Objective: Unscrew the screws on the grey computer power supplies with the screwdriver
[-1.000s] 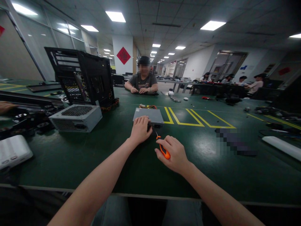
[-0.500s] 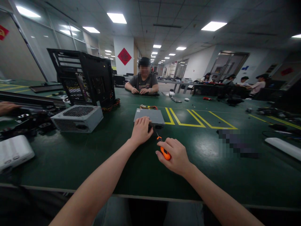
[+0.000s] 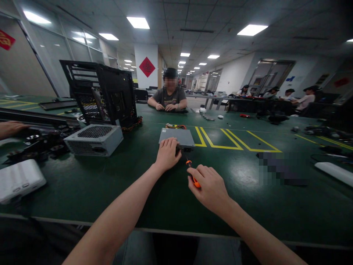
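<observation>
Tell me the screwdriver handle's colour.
The screwdriver handle is orange and black, clearest in the head view.

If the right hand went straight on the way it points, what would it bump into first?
The orange screwdriver in the right hand would probably meet the near side of the grey metal box first, close by the left hand; whether the tip touches is unclear.

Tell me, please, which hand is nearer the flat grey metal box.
Left: the left hand rests on the near side of the flat grey metal box; the right hand is apart, nearer the camera and further right.
</observation>
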`<move>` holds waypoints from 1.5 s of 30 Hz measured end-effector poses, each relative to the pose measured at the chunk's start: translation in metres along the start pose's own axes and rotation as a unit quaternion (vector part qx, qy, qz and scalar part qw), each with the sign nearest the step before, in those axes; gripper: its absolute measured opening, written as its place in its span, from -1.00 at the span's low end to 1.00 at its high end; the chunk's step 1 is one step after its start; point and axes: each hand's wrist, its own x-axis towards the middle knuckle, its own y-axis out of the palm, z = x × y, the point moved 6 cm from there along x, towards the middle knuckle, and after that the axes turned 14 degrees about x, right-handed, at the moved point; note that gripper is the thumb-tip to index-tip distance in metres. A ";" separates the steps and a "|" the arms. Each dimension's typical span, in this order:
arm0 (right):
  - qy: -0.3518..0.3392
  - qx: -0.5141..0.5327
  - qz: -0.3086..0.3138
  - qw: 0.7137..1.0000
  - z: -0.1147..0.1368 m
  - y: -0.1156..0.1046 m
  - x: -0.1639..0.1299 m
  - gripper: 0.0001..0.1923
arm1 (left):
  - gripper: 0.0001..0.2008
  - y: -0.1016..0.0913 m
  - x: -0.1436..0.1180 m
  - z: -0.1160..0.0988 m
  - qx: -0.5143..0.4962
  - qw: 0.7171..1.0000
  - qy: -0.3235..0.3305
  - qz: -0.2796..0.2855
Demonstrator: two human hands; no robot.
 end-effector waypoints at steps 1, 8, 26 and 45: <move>0.017 0.002 -0.001 1.000 0.001 -0.001 -0.001 -0.81 | -0.75 0.000 0.000 0.000 0.001 1.000 0.001 0.000; 0.121 0.016 -0.070 0.990 0.007 -0.009 0.003 -0.65 | -0.75 0.002 0.001 -0.001 0.007 1.000 0.001 0.001; 0.173 0.110 -0.146 0.968 0.000 -0.006 -0.007 -0.76 | -0.75 0.002 0.001 -0.002 0.011 1.000 0.006 0.000; 0.191 0.130 -0.165 0.959 -0.003 -0.006 -0.008 -0.78 | -0.77 0.002 0.000 -0.002 0.018 1.000 0.003 -0.008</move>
